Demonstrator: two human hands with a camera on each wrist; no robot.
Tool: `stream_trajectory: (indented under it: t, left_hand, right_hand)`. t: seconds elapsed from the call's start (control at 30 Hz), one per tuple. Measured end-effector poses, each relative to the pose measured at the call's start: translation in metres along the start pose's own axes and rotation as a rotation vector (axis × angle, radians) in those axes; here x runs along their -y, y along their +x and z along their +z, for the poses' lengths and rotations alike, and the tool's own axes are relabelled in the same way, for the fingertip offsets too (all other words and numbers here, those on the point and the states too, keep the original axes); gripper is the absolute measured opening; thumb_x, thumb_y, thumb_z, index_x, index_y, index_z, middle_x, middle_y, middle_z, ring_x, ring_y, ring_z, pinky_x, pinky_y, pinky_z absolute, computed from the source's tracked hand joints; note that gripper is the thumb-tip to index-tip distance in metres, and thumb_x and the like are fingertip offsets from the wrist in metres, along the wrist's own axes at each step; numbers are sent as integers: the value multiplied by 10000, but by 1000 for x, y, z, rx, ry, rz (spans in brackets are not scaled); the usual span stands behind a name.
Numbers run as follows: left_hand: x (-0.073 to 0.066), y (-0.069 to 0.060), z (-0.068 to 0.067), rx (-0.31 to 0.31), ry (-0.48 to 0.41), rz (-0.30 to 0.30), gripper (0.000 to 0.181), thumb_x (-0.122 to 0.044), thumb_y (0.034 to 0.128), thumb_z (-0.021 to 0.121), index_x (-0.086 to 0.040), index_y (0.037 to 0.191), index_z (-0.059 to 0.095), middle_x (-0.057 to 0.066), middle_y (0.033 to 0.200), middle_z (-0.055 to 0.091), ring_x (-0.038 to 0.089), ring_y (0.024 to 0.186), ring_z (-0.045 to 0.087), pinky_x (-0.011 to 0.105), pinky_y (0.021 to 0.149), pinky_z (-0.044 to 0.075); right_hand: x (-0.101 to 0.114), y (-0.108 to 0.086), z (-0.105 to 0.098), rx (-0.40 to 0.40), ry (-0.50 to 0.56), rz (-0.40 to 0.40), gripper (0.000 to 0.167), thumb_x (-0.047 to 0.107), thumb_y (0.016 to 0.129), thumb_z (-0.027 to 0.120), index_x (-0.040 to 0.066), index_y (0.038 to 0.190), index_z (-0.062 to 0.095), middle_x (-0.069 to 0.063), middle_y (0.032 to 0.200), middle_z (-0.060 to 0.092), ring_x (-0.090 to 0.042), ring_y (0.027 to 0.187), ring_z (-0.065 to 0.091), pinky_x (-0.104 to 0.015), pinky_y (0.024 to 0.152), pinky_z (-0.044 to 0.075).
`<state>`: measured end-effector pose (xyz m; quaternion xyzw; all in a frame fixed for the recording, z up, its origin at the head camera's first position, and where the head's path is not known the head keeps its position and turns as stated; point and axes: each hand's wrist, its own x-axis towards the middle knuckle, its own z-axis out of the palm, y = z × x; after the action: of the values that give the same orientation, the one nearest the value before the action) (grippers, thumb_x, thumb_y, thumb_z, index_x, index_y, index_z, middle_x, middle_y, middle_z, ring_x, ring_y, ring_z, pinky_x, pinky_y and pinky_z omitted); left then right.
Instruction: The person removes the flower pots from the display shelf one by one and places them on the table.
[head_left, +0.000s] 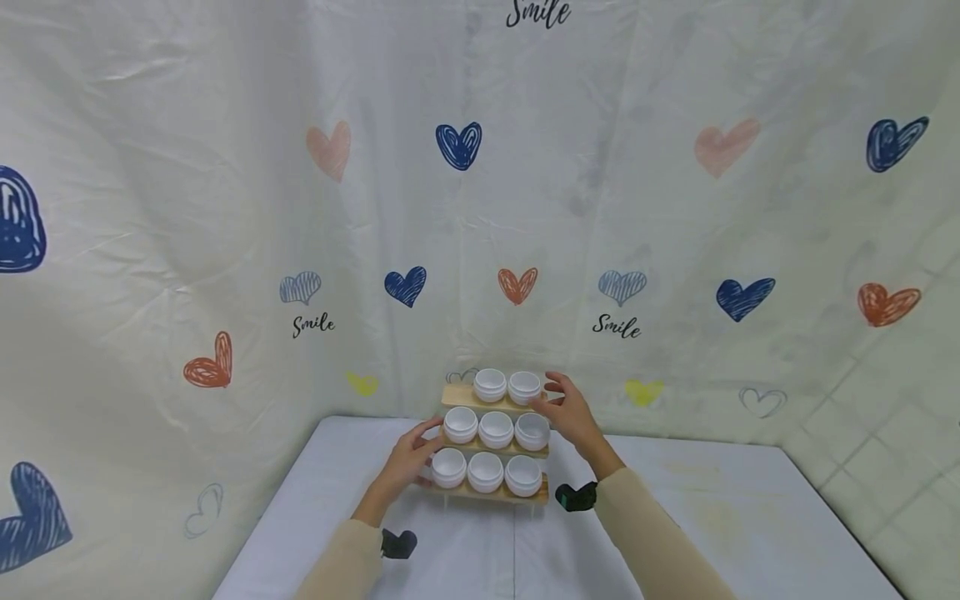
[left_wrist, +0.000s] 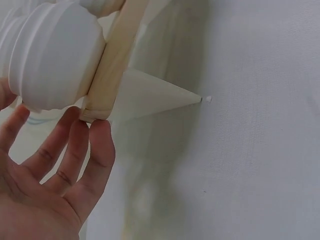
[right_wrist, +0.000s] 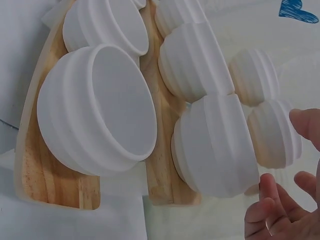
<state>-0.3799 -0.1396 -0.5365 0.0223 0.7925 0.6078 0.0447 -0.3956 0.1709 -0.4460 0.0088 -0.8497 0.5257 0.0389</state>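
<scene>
A three-step wooden stand (head_left: 457,395) holds white ribbed bowls, two on the top step and three on each lower step. My left hand (head_left: 406,458) is at the stand's left side. In the left wrist view, its fingertips touch the end of a wooden shelf (left_wrist: 114,65), beside a white bowl (left_wrist: 60,55). My right hand (head_left: 573,414) is at the upper right, thumb and fingers apart, next to the top step's right bowl (head_left: 524,385). The right wrist view shows its fingers (right_wrist: 269,187) close to the middle step's end bowl (right_wrist: 220,145); contact is unclear.
The stand rests on a white-covered table (head_left: 675,500), close to a hanging curtain (head_left: 540,208) printed with hearts. A pointed white leg (left_wrist: 150,95) supports the shelf. Dark wrist devices (head_left: 576,497) are on both wrists.
</scene>
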Motion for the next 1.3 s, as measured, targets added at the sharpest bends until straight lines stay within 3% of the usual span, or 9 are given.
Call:
stream_trajectory:
  t: [0.23,0.6,0.9,1.13,1.3]
  left_hand:
    - [3,1,2,8,-7,10,498,-367,1010,639,-283,1487,525,246,1195,627,292,954,608,416,569,634]
    - [3,0,2,50,-24,18,477,-355,1038,594,-300,1498,485,282,1269,590,348,1061,604,428,595,633]
    - [9,1,3,72,-81,21,546,-376,1034,591,-271,1549,444,253,1274,592,351,1068,567,485,617,632]
    - [15,5,3,67,-80,-19,596,-484,1002,603,-330,1553,433,190,1357,588,294,1063,578,468,653,633]
    - [16,6,3,61,-86,-20,611,-506,998,599,-336,1558,425,213,1464,541,277,1034,578,472,656,623]
  right_hand:
    - [-1,3,1,18,-13,-30,761,389,928,745,141,1551,386,-190,1501,501,-293,1095,584,-297,784,546]
    - [-1,10,3,31,-54,-38,774,411,912,761,197,1557,391,-161,1522,481,-249,1009,547,-284,781,512]
    - [-2,11,8,26,-62,-44,799,445,898,768,188,1558,398,-175,1538,467,-301,1136,529,-412,931,501]
    - [-2,13,10,31,-45,-70,755,411,898,776,167,1529,442,-174,1525,491,-340,1286,522,-511,1058,477]
    - [-2,15,12,31,-33,-87,724,405,894,785,168,1503,473,-164,1498,523,-342,1336,510,-530,1095,459]
